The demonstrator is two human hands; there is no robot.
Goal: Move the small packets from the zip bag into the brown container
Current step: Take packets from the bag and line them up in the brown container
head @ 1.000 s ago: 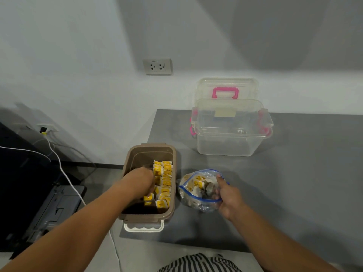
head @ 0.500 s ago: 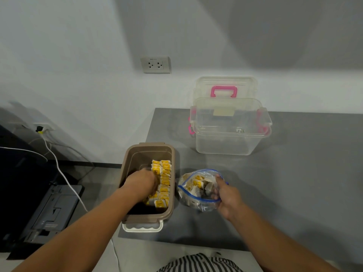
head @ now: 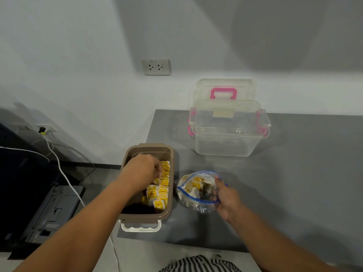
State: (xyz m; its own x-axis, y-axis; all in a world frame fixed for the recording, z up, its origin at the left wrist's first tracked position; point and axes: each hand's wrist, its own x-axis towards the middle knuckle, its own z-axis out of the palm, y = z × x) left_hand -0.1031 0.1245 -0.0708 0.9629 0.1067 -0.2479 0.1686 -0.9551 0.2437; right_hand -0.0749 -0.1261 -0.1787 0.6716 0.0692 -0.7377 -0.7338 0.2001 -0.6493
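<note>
Brown container [head: 170,154] is sitting at the near-left corner of the table [head: 284,183], its long side running along the left edge and its white handle [head: 140,227] hanging over the near edge. Yellow-and-white small packets [head: 159,203] are standing in packed rows along its right wall; the left part of the inside is lying in shadow.

Left grip [head: 144,169] is hovering over the far half of the container, knuckles up, fingers curled downward beside the far rows of packets. The fingertips are hidden under the hand, so I cannot tell whether it is pinching a packet or is clenched on nothing.

Zip bag [head: 188,202] is lying on the table just right of the container, near the near edge, not touching it. Its blue-edged mouth is gaping open toward the camera. More packets [head: 196,185] are lying loose in it.

Right grip [head: 225,199] is grasping the right side of the bag's mouth, thumb pointing up along the rim and fingers wrapped under the plastic.

A clear storage box [head: 225,143] with pink latches is standing by the far edge, well apart from the bag. Its lid [head: 245,86], with a pink handle, is leaning on the wall behind it.

A wall socket [head: 156,67] is showing above the table's far-left corner. A white cable [head: 64,179] is running down to the floor on the left.
</note>
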